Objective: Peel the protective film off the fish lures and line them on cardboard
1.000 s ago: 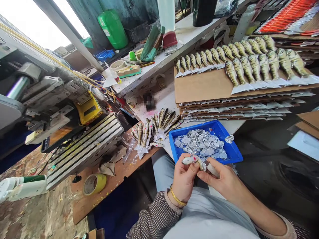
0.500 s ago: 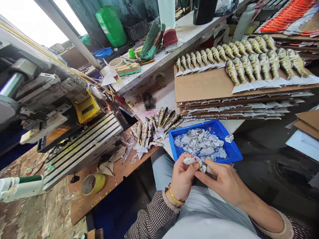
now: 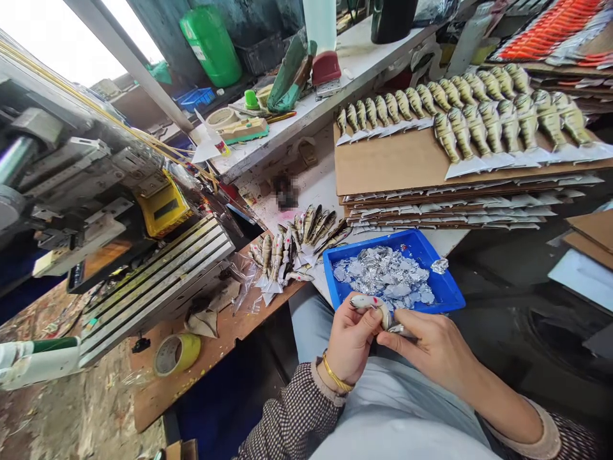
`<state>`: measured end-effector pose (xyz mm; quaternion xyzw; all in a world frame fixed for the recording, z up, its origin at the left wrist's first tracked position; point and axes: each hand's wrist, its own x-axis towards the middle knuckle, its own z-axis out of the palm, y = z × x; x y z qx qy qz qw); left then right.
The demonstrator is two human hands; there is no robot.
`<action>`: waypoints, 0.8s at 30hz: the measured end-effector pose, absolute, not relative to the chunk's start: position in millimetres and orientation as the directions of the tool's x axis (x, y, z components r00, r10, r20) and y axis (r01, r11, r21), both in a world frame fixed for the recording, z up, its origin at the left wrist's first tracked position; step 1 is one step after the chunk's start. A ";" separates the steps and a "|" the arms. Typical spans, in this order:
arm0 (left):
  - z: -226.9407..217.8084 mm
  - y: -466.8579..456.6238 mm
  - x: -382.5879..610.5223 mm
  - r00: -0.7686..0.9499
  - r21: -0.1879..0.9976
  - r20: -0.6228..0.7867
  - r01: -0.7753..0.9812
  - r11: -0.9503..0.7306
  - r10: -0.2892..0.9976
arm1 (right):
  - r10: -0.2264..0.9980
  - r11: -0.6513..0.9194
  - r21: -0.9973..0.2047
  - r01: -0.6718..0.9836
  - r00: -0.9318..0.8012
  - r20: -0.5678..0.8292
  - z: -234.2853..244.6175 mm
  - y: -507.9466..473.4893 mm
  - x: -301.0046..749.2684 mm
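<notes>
Over my lap, my left hand (image 3: 352,338) is closed around a fish-shaped fishing lure (image 3: 366,301) with a pale belly and red marks. My right hand (image 3: 431,345) pinches the lure's tail end, and its fingers partly cover that part. The lure looks bent between the two hands. Just beyond them, a blue tray (image 3: 457,295) holds many crumpled scraps of silver foil (image 3: 393,275). One foil scrap (image 3: 439,266) rests at the tray's right rim. To the left lies a pile of similar lures (image 3: 275,252) with white tail pieces.
Stacked cardboard sheets (image 3: 383,169) at the back right carry rows of striped lures (image 3: 488,128). A machine with a slatted bed (image 3: 158,287) stands at the left. A yellow tape roll (image 3: 177,353) sits on the wooden board. Orange lures (image 3: 550,32) lie far right.
Silver foil showed at the lure between my fingers before; now the lure's pale, bent rear part shows there instead. Both hands have stayed nearly in place.
</notes>
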<state>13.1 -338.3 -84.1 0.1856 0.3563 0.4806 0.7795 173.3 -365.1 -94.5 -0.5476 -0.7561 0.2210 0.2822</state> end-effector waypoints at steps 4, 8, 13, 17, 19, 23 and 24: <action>-83.7 -332.9 15.8 0.275 0.618 -0.420 -0.612 0.494 0.865 | 0.967 0.248 -0.712 0.657 -0.124 0.223 -87.7 -362.5 178.6; -81.6 -326.1 21.9 0.265 0.611 -0.450 -0.606 0.510 0.853 | 0.940 0.299 -0.765 0.570 -0.038 0.339 -76.2 -354.5 177.8; -78.8 -317.8 31.9 0.246 0.654 -0.452 -0.562 0.506 0.857 | 0.893 0.414 -0.758 0.504 -0.065 0.445 -69.3 -344.0 173.4; -81.5 -312.7 45.0 0.208 0.685 -0.467 -0.530 0.500 0.860 | 0.910 0.372 -0.830 0.415 0.012 0.414 -76.3 -342.3 183.3; -81.9 -307.3 52.4 0.150 0.698 -0.471 -0.539 0.471 0.869 | 0.934 0.287 -0.883 0.372 0.096 0.344 -82.6 -342.6 195.3; -73.9 -285.9 60.1 0.018 0.740 -0.445 -0.555 0.379 0.895 | 0.927 0.041 -0.929 0.368 0.332 0.172 -98.2 -337.6 233.3; -69.9 -279.3 60.5 0.026 0.748 -0.438 -0.544 0.381 0.898 | 0.916 -0.020 -0.925 0.378 0.377 0.135 -103.0 -334.5 243.8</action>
